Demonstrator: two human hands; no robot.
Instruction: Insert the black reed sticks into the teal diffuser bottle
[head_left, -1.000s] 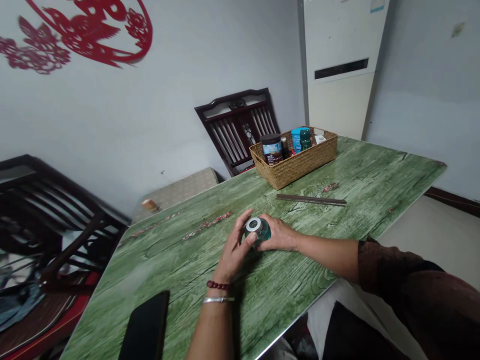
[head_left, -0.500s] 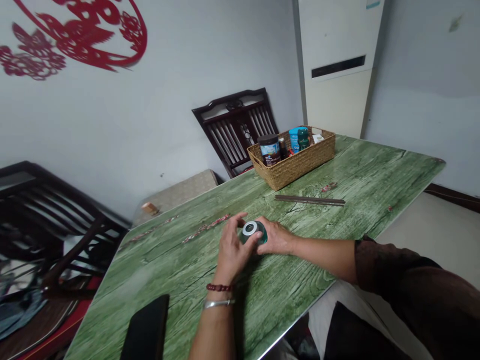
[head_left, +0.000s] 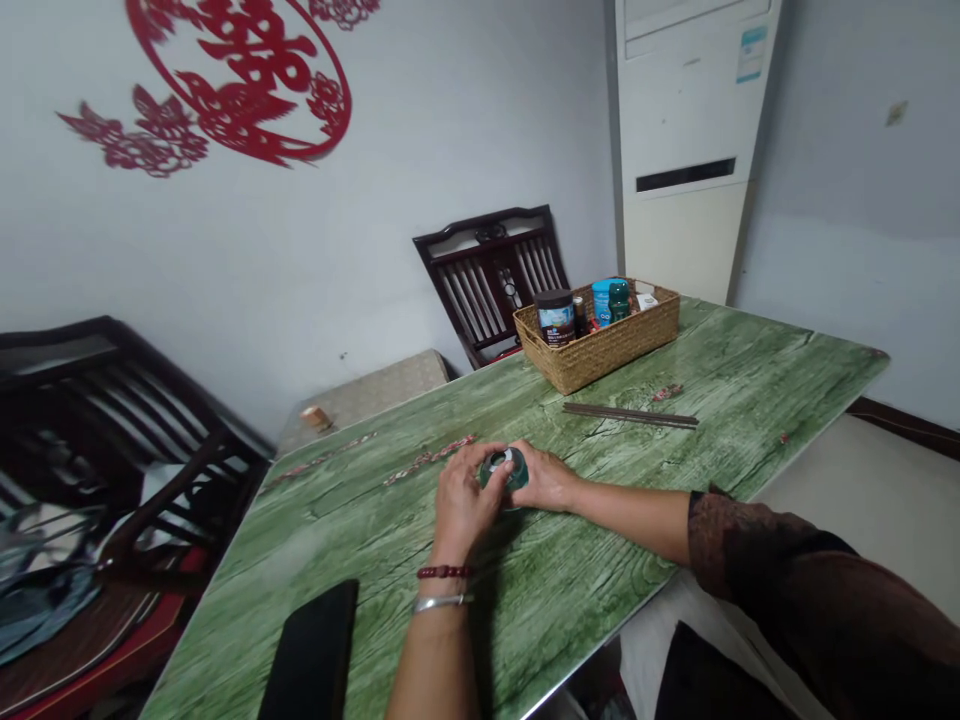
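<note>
A small round green glass bottle (head_left: 516,478) stands on the green table (head_left: 420,540), held between both hands. Its top carries a silver ring-shaped collar (head_left: 507,456) with a dark hole in the middle. My left hand (head_left: 466,490) reaches over from the left, thumb and fingers closed around the collar and covering part of it. On the right side of the bottle, my right hand (head_left: 546,480) is wrapped around the glass. A few thin brown sticks (head_left: 630,415) lie together on the table beyond my right hand.
A woven basket (head_left: 600,365) with a brown-lidded jar (head_left: 556,318), a blue tin (head_left: 604,300) and a green bottle (head_left: 619,300) stands farther back. A black phone-like slab (head_left: 311,650) lies at the near left. Dark wooden chairs (head_left: 499,270) stand around the table.
My left fingers have closed over the silver collar, which was more exposed before. My right hand stays around the bottle. The whole view has shifted slightly.
</note>
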